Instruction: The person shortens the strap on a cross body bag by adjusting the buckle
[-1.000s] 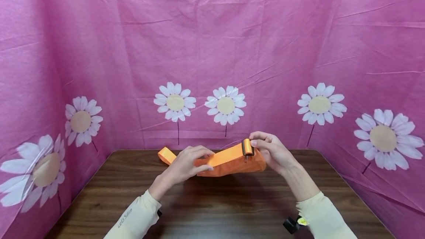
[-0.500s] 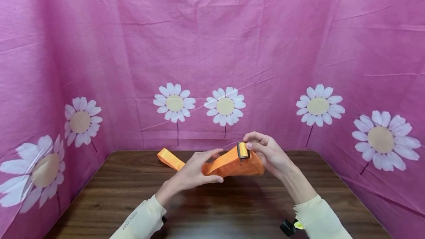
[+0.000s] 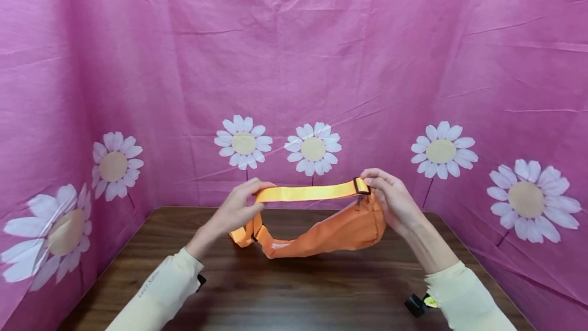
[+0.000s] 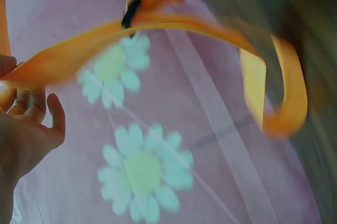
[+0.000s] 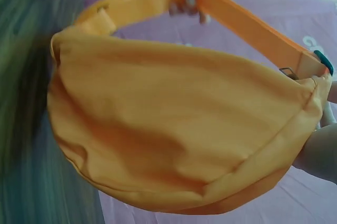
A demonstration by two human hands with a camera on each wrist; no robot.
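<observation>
An orange waist bag (image 3: 340,231) hangs over the table between both hands, its rounded pouch filling much of the right wrist view. My left hand (image 3: 239,206) pinches the bag's orange strap (image 3: 312,193) between thumb and fingers and holds it stretched sideways above the pouch. At the other end, my right hand (image 3: 390,198) grips the bag's corner beside the black slider buckle (image 3: 362,186). A zipper runs along the pouch's top edge. More strap loops down below the left hand, with another black buckle (image 4: 131,13) on it in the left wrist view.
The dark wood table (image 3: 294,295) lies beneath the hands. A pink cloth with printed daisies (image 3: 313,149) hangs behind it and at both sides. Near the right sleeve sits a small black object (image 3: 415,305) with a yellow patch.
My left hand has moved left and up, drawing the strap out taut. The right hand has risen and shifted right. The pouch now hangs open to view below the strap.
</observation>
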